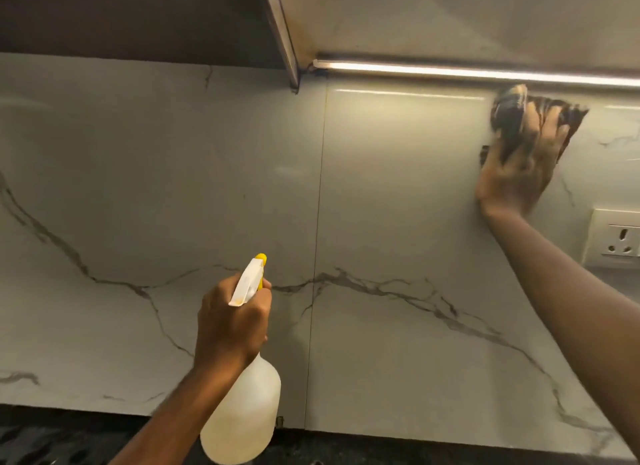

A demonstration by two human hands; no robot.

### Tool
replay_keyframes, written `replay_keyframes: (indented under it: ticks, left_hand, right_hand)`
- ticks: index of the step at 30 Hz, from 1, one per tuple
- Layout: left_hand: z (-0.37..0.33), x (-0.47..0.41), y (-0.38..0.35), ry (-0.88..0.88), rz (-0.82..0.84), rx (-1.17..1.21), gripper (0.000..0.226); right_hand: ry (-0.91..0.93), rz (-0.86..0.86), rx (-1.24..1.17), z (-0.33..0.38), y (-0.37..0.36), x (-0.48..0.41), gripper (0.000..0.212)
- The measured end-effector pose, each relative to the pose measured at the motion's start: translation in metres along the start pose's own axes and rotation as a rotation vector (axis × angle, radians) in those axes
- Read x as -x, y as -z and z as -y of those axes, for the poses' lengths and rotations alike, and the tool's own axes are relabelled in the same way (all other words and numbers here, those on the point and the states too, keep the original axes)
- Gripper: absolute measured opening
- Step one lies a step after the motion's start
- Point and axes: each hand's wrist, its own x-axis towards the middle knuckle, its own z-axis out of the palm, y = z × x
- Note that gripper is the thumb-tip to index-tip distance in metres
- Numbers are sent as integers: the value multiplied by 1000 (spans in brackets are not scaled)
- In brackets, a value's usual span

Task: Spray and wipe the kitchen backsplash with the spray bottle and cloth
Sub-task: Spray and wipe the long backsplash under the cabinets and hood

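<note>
The backsplash [398, 194] is glossy white marble-look tile with grey veins and fills most of the view. My left hand [230, 326] grips the neck of a translucent white spray bottle [246, 409] with a white head and yellow nozzle, pointed at the tile near the vertical seam. My right hand [516, 173] is high on the right, pressing a dark striped cloth [516, 114] flat against the tile just under the light strip. The cloth and fingers are blurred.
A lit LED strip [485, 73] runs under the upper cabinet [138, 17]. A white wall socket [616, 239] sits to the right of my right forearm. A dark speckled countertop [69, 440] lies along the bottom edge.
</note>
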Motion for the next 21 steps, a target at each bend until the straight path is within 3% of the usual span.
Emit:
replay_keyframes:
  ticks: [2,3,5,9,11,12,14,18,21]
  left_hand:
    - [2,5,-1,-7,-5,-17,39]
    - [2,8,-2,-6,-10,-23,40]
    - [3,11,-3,5,-12,-22,40]
    - [1,19,-9,-2,-34,-40,39]
    - [-1,24,-13,-9,-34,-47,39]
    - [-2,26,-14,-7,-34,-50,39]
    - [-5,31,-16,2,-37,-50,37]
    - [-11,37,-18,37,-42,-27,26]
    - [-12,41,-22,69,-43,-6,26]
  right_hand:
    - [6,-5,-27,9,-6,31,58]
    - [99,14,-44,6,-8,53,57]
    - [488,143,-54,-12,-9,109,52]
    - [1485,567,39,-72,11,190,52]
    - [1688,668,69,-90,18,180,47]
    - [1683,667,62,-96,17,162,43]
    - [1495,588,49,-97,18,108,42]
    - [731,292,-30,-87,26,-5,49]
    - [269,188,-51,-75,26,-5,55]
